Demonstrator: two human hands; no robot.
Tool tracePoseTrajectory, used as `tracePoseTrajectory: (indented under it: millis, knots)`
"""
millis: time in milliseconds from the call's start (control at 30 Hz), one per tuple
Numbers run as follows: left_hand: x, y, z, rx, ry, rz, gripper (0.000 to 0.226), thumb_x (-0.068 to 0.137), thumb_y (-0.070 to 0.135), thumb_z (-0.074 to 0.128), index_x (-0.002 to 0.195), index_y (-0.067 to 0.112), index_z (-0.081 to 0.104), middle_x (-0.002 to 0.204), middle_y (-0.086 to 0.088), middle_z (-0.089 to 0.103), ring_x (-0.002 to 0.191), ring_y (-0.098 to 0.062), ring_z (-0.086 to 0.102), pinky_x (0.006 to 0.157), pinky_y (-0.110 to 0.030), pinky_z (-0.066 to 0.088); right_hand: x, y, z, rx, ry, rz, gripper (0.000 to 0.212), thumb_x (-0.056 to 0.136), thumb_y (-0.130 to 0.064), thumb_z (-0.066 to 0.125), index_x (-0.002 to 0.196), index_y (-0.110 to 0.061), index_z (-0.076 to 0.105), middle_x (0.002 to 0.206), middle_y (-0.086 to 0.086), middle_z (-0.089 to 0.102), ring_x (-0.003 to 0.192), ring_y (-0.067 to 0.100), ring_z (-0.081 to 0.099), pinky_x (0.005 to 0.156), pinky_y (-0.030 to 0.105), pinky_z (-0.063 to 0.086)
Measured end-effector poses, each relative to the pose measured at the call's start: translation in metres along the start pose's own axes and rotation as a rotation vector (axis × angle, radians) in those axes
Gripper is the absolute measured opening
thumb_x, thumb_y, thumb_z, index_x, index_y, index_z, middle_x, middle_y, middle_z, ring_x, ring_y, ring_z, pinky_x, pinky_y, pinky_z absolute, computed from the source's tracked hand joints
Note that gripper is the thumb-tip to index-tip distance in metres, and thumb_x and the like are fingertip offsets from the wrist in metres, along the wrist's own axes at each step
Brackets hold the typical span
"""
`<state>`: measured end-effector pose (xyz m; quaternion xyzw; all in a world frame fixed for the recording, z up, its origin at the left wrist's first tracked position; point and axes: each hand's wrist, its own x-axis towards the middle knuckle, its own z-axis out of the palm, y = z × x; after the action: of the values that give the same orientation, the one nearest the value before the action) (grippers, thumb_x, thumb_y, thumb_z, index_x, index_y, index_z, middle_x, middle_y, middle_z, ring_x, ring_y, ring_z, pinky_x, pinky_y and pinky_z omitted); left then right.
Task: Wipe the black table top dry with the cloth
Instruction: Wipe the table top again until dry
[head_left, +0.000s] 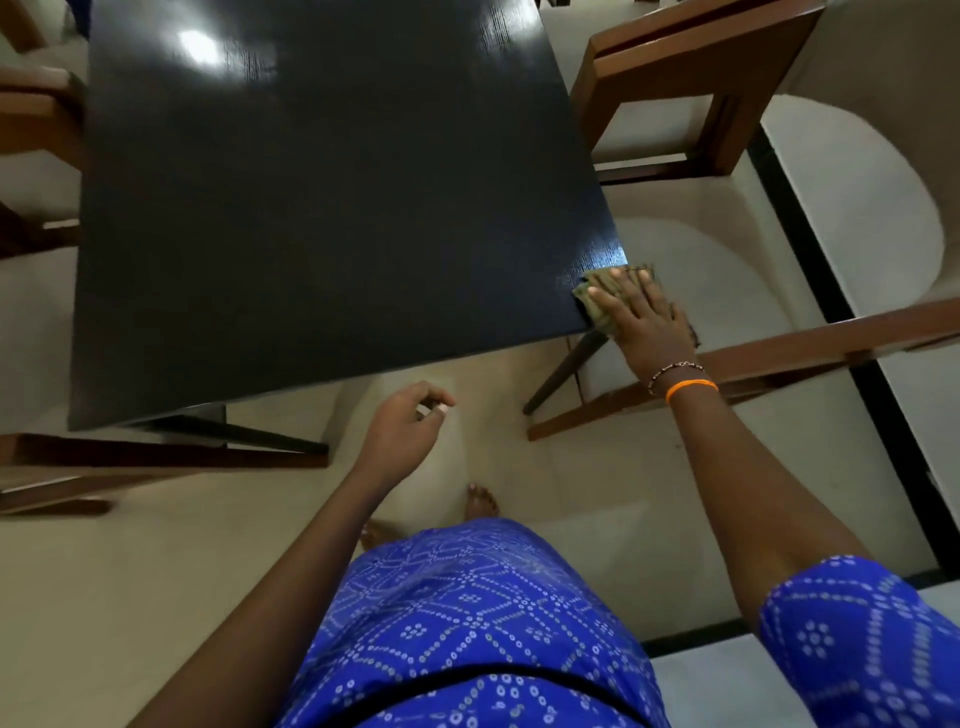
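One hand, the right hand (641, 317), is spread flat, pressing the cloth (597, 306) on the black table top's (332, 197) near right corner; left hand (402, 423) hangs loosely curled, holding nothing.

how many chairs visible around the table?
4, each only partly in frame: one chair top right, one right by the cloth corner, one lower left, one upper left. More may sit out of frame.
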<state>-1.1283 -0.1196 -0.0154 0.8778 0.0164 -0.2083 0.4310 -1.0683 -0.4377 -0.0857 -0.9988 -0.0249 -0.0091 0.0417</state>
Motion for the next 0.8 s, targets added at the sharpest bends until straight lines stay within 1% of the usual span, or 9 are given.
tracePoseTrajectory:
  millis: [100, 167, 267, 367, 467, 600, 667, 733, 800]
  knots:
    - [-0.001, 0.005, 0.005, -0.054, -0.012, -0.028, 0.017, 0.09, 0.008, 0.051, 0.097, 0.015, 0.065, 0.097, -0.001, 0.062, 0.08, -0.013, 0.056, 0.076, -0.03, 0.046, -0.011, -0.002, 0.01, 0.495, 0.154, 0.284, 0.061, 0.079, -0.013, 0.048, 0.139, -0.014, 0.04, 0.142, 0.016, 0.042, 0.126, 0.037, 0.043, 0.099, 0.04, 0.039]
    - [-0.002, 0.008, 0.005, -0.13, -0.021, -0.068, 0.017, 0.091, 0.008, 0.051, 0.098, 0.013, 0.065, 0.093, 0.0, 0.06, 0.075, -0.011, 0.054, 0.071, -0.025, 0.044, -0.017, -0.017, 0.009, 0.974, 0.35, 0.622, 0.054, 0.085, -0.011, 0.048, 0.137, 0.001, 0.037, 0.134, 0.022, 0.048, 0.122, 0.034, 0.047, 0.098, 0.019, 0.037]
    - [-0.005, 0.007, 0.004, -0.245, -0.027, -0.133, 0.019, 0.093, 0.007, 0.048, 0.103, 0.01, 0.064, 0.093, -0.001, 0.058, 0.071, -0.009, 0.052, 0.064, -0.018, 0.04, -0.018, -0.043, 0.002, 1.337, 0.561, 1.033, 0.055, 0.094, -0.008, 0.049, 0.143, -0.004, 0.025, 0.143, 0.017, 0.04, 0.129, 0.026, 0.043, 0.09, 0.007, 0.035]
    - [-0.009, -0.006, -0.003, -0.307, 0.008, -0.202, 0.02, 0.094, 0.009, 0.046, 0.105, 0.013, 0.062, 0.099, -0.003, 0.058, 0.076, -0.009, 0.052, 0.067, -0.022, 0.041, -0.004, -0.076, -0.002, 1.446, 0.588, 1.077, 0.06, 0.095, -0.011, 0.048, 0.147, -0.007, 0.017, 0.15, 0.014, 0.03, 0.136, 0.024, 0.035, 0.109, 0.025, 0.03]
    - [-0.014, -0.026, -0.016, -0.302, 0.067, -0.236, 0.02, 0.095, 0.011, 0.045, 0.104, 0.015, 0.062, 0.104, -0.002, 0.058, 0.081, -0.009, 0.052, 0.066, -0.021, 0.04, 0.014, -0.123, -0.009, 1.438, 0.58, 1.12, 0.066, 0.093, -0.006, 0.049, 0.148, -0.006, 0.011, 0.154, 0.013, 0.02, 0.139, 0.023, 0.029, 0.113, 0.026, 0.022]
    - [-0.023, -0.06, -0.04, -0.378, 0.13, -0.29, 0.019, 0.095, 0.014, 0.044, 0.104, 0.019, 0.061, 0.105, -0.001, 0.057, 0.084, -0.011, 0.052, 0.067, -0.022, 0.041, 0.031, -0.182, -0.013, 1.494, 0.618, 1.28, 0.065, 0.092, -0.002, 0.047, 0.148, -0.006, 0.014, 0.141, 0.012, 0.041, 0.114, 0.03, 0.055, 0.094, 0.029, 0.047]
    - [-0.028, -0.077, -0.052, -0.42, 0.153, -0.313, 0.019, 0.095, 0.015, 0.045, 0.103, 0.02, 0.061, 0.105, -0.002, 0.058, 0.084, -0.012, 0.052, 0.069, -0.023, 0.043, 0.029, -0.217, -0.015, 1.501, 0.458, 1.358, 0.057, 0.096, -0.011, 0.044, 0.146, -0.008, 0.017, 0.123, 0.009, 0.05, 0.096, 0.028, 0.058, 0.072, 0.023, 0.052]
    - [-0.034, -0.096, -0.069, -0.464, 0.172, -0.337, 0.019, 0.095, 0.015, 0.045, 0.101, 0.023, 0.061, 0.105, -0.004, 0.06, 0.086, -0.014, 0.054, 0.073, -0.027, 0.045, 0.024, -0.254, -0.011, 1.44, 0.226, 1.365, 0.056, 0.096, -0.024, 0.043, 0.146, -0.013, 0.019, 0.13, 0.009, 0.049, 0.107, 0.031, 0.057, 0.081, 0.034, 0.049]
    - [-0.037, -0.112, -0.088, -0.508, 0.195, -0.36, 0.02, 0.095, 0.015, 0.045, 0.099, 0.025, 0.062, 0.105, -0.007, 0.061, 0.089, -0.019, 0.055, 0.081, -0.036, 0.048, 0.025, -0.283, -0.009, 1.311, 0.196, 1.39, 0.061, 0.094, -0.022, 0.048, 0.145, -0.014, 0.015, 0.138, 0.015, 0.043, 0.117, 0.037, 0.051, 0.09, 0.042, 0.045]
